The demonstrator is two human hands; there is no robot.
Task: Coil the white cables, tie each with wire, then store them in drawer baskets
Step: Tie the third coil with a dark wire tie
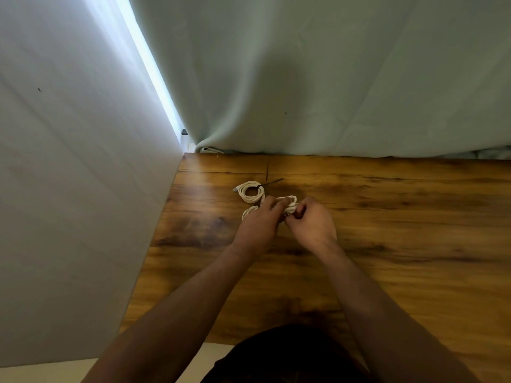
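Note:
A coiled white cable (291,205) is held between both hands above the wooden table (387,230). My left hand (260,222) grips its left side. My right hand (312,222) pinches it from the right, fingers curled at the coil. A second coiled white cable (251,191) lies flat on the table just beyond, with a dark wire tie (272,182) sticking out from it. Part of a third white coil (248,212) shows under my left hand. Whether a wire sits on the held coil is hidden by my fingers.
A pale wall (69,189) borders the table's left edge. A light curtain (331,78) hangs along the back edge. No drawer or baskets are in view.

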